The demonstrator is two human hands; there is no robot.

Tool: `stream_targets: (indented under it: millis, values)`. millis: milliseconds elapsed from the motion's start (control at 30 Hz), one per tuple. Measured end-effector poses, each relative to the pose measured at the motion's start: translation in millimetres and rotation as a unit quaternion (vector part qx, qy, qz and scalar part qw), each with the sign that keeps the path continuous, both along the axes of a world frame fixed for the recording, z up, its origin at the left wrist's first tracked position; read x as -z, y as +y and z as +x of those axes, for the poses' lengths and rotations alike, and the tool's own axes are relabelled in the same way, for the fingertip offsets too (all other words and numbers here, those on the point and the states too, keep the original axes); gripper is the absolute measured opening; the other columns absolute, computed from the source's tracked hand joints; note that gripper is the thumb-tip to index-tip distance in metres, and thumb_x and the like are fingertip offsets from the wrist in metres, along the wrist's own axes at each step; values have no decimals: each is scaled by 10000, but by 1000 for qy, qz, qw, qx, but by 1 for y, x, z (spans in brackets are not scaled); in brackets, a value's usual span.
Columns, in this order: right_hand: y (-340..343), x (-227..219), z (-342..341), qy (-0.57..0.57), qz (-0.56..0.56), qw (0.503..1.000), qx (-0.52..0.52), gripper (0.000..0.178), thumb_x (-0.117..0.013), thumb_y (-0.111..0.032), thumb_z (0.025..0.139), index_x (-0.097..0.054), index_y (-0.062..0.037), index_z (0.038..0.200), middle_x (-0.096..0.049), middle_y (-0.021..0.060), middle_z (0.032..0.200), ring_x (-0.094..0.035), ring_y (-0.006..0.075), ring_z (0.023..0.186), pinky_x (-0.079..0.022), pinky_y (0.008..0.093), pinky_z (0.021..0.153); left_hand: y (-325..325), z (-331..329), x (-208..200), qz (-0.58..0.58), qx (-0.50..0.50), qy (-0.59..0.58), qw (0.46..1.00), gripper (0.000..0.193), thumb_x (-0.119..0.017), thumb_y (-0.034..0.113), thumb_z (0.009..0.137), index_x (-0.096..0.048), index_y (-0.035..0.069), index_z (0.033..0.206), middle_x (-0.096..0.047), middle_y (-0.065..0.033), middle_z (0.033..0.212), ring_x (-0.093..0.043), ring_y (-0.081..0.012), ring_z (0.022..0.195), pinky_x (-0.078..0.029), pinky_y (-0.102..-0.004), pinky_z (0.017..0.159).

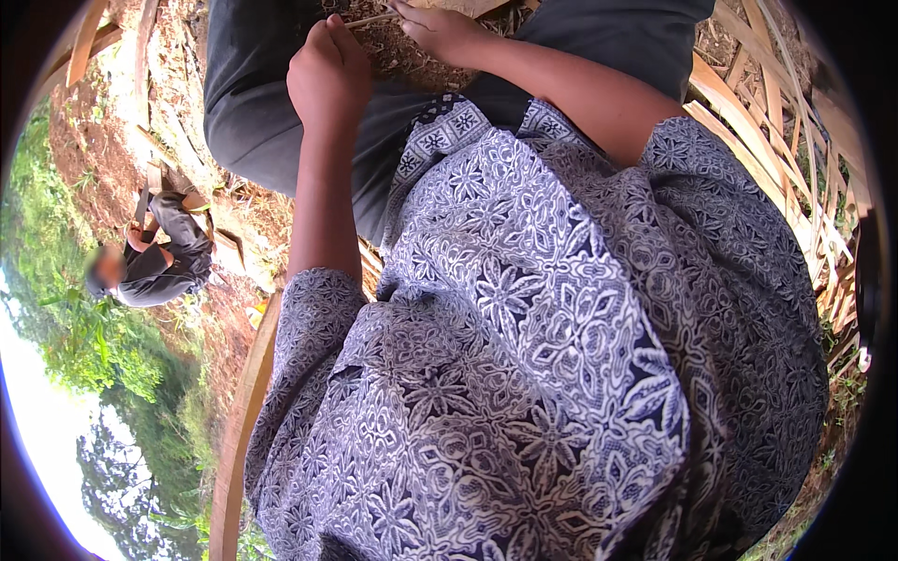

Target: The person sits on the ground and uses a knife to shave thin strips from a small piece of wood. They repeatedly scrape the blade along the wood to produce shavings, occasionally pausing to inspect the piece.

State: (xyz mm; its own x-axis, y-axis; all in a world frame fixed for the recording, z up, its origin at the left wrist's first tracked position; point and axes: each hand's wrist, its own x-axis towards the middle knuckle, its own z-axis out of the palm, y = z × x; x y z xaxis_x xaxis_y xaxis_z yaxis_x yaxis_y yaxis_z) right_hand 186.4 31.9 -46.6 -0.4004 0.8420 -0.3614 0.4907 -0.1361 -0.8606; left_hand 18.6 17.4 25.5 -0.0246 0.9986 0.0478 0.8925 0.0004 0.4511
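A thin wooden strip [372, 19] spans the short gap between my two hands at the top of the head view. My left hand [329, 73] is closed round its left end, thumb uppermost. At the other end, my right hand [443, 34] pinches the strip between thumb and fingers. Both hands are above my dark trousers [257, 93], between the knees. The top edge of the view cuts off part of the right hand's surroundings, and most finger detail is hidden.
Many split pale wood strips [748, 131] lie heaped on the right. A long plank [245, 421] rises along my left side. Farther left, another person [168, 248] sits low on the brown ground, with green plants [103, 346] beyond.
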Motion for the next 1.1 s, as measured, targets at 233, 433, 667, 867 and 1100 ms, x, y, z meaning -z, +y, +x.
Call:
stream_targets:
  millis: [233, 433, 667, 867, 1100]
  values:
    - [-6, 13, -1, 94, 179, 979, -17, 455, -455, -155, 999, -501, 8, 1421, -668, 325, 1058, -667, 463, 981, -526, 496, 841, -7, -2, 6, -4, -31, -66, 997, 408, -492, 236, 1035, -532, 31, 685, -583, -215, 577, -602, -433, 545, -449, -488, 492]
    - [-9, -7, -27, 149, 179, 972, -9, 513, -510, -247, 1014, -444, -63, 1488, -649, 349, 1093, -653, 456, 1051, -513, 515, 864, -3, -3, 5, -23, -57, -91, 994, 412, -481, 244, 1042, -540, 32, 693, -590, -204, 577, -611, -423, 553, -455, -481, 504]
    - [-4, 22, -16, -3, 159, 987, -30, 501, -466, -224, 1007, -471, -12, 1460, -676, 318, 1062, -681, 429, 1005, -541, 487, 878, -11, -16, 9, -24, -42, -62, 997, 428, -481, 260, 1051, -569, 33, 699, -609, -181, 589, -630, -397, 568, -473, -464, 534]
    - [16, 61, 16, -177, -31, 981, -72, 508, -425, -214, 1006, -448, -20, 1474, -672, 324, 1058, -669, 454, 1015, -521, 511, 875, -16, -17, 10, -17, -30, -82, 996, 442, -515, 304, 1051, -596, 31, 713, -597, -177, 582, -621, -390, 553, -469, -454, 522]
    - [17, 25, 15, -100, -13, 995, -25, 453, -406, -296, 1039, -557, -100, 1419, -662, 332, 1063, -663, 450, 1020, -505, 507, 896, -18, -12, 22, 2, -32, -79, 996, 443, -542, 309, 1045, -599, 25, 709, -565, -186, 558, -590, -391, 519, -446, -442, 494]
